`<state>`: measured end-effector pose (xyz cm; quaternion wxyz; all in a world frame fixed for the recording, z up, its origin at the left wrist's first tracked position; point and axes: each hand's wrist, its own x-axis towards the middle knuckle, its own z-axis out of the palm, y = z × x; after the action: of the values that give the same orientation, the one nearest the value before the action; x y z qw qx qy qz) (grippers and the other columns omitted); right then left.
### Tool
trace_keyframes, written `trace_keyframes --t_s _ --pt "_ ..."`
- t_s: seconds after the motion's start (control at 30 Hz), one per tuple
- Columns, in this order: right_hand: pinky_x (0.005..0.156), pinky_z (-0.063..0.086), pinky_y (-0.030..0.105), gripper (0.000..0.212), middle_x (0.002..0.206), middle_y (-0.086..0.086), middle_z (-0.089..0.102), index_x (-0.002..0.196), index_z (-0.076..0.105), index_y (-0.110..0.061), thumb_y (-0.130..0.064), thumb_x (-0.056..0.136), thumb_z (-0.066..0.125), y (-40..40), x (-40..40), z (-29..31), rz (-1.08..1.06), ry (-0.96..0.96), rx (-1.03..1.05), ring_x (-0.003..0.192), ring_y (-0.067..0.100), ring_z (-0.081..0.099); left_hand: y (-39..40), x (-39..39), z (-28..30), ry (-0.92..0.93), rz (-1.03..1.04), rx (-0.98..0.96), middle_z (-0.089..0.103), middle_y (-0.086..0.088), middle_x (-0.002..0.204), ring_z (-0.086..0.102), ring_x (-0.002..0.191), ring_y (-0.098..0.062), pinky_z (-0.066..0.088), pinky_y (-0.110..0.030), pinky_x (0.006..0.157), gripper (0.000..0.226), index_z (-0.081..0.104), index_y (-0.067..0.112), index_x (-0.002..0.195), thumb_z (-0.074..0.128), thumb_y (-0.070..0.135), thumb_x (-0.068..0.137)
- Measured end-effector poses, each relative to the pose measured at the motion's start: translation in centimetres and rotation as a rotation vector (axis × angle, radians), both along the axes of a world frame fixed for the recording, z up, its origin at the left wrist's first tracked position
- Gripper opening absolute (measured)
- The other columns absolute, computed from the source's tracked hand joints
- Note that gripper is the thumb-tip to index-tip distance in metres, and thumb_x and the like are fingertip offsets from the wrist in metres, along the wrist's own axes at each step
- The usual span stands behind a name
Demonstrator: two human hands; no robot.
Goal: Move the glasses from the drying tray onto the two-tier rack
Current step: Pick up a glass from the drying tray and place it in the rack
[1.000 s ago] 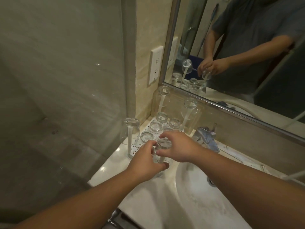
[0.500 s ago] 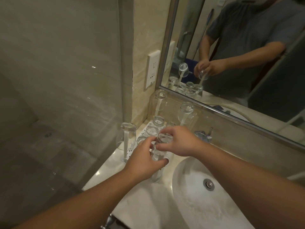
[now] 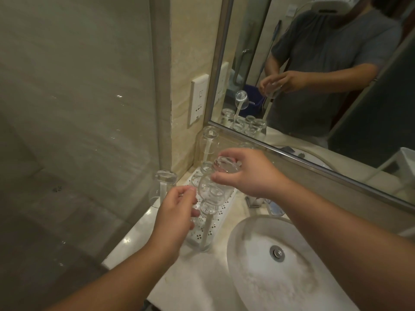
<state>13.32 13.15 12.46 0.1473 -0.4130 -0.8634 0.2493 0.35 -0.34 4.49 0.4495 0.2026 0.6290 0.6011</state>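
My right hand [image 3: 249, 176] grips a clear glass [image 3: 213, 185] by its base and holds it upside down and tilted above the white perforated drying tray [image 3: 219, 217]. My left hand [image 3: 177, 212] sits just left of and below the glass rim with its fingers loosely curled around nothing. Under the lifted glass stands a white peg [image 3: 207, 230] with a small glass on top. Two more upturned glasses sit on pegs, one at the left [image 3: 165, 178] and one at the back [image 3: 210, 140]. Several others stand on the tray behind [image 3: 206, 168]. I see no two-tier rack.
A round sink basin [image 3: 280, 254] lies right of the tray, with the faucet base [image 3: 253, 200] behind it. A glass partition [image 3: 78, 131] closes off the left. A wall socket [image 3: 199, 97] and a mirror [image 3: 325, 75] are behind the counter.
My right hand has lifted the glass up off the tray and tilted it. My left hand has let go of it and dropped below its rim.
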Motion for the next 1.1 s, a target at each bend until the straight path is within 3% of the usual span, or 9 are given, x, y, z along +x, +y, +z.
trace_keyframes --t_s 0.13,0.23,0.4,0.63,0.83,1.1 --pt "0.077 0.036 0.014 0.073 0.131 -0.013 0.059 0.129 0.058 -0.037 -0.066 0.065 0.075 -0.7 0.1 0.6 -0.003 0.051 0.007 0.106 -0.004 0.048 -0.4 1.5 1.6 -0.431 0.020 -0.149 0.071 -0.006 0.097 0.070 0.065 -0.020 0.047 -0.028 0.048 0.048 0.065 0.020 0.107 0.056 0.063 0.088" --pt "0.082 0.040 0.022 0.065 0.122 -0.012 0.059 0.124 0.059 -0.039 -0.064 0.066 0.074 -1.8 0.1 0.8 -0.005 0.077 0.079 0.107 0.002 0.052 -0.6 2.1 2.6 -0.721 -0.078 -0.228 0.073 -0.009 0.095 0.072 0.068 -0.027 0.046 -0.028 0.054 0.069 0.062 0.012 0.111 0.057 0.074 0.080" --pt "0.076 0.035 0.006 0.055 0.106 -0.014 0.056 0.116 0.060 -0.042 -0.059 0.066 0.075 -3.7 0.1 0.8 0.000 0.176 0.180 0.098 -0.001 0.052 -0.2 2.3 4.0 -1.004 -0.236 -0.157 0.075 -0.011 0.104 0.074 0.089 -0.033 0.053 -0.035 0.065 0.098 0.062 0.007 0.121 0.058 0.088 0.065" --pt "0.082 0.036 0.005 0.055 0.107 -0.011 0.052 0.117 0.059 -0.030 -0.048 0.068 0.077 -5.5 0.8 0.9 0.042 0.276 0.320 0.096 -0.001 0.050 0.9 0.9 4.9 -1.060 -0.257 -0.073 0.071 -0.013 0.097 0.071 0.082 -0.034 0.055 -0.038 0.071 0.100 0.066 0.005 0.113 0.066 0.088 0.057" --pt "0.074 0.042 0.012 0.054 0.109 -0.010 0.048 0.119 0.054 -0.025 -0.047 0.074 0.074 -6.5 1.2 0.4 0.029 0.249 0.409 0.091 -0.002 0.048 0.8 0.6 5.6 -1.033 -0.261 -0.020 0.071 -0.012 0.092 0.072 0.086 -0.034 0.057 -0.043 0.075 0.099 0.060 0.012 0.125 0.078 0.075 0.052" --pt "0.060 0.040 0.009 0.059 0.110 -0.019 0.039 0.124 0.044 -0.031 -0.052 0.075 0.068 -6.6 1.7 -0.1 0.011 0.208 0.384 0.083 -0.001 0.053 1.0 0.0 6.4 -0.771 -0.222 0.037 0.070 -0.006 0.122 0.070 0.103 -0.036 0.057 -0.050 0.079 0.076 0.062 0.025 0.124 0.081 0.062 0.060"
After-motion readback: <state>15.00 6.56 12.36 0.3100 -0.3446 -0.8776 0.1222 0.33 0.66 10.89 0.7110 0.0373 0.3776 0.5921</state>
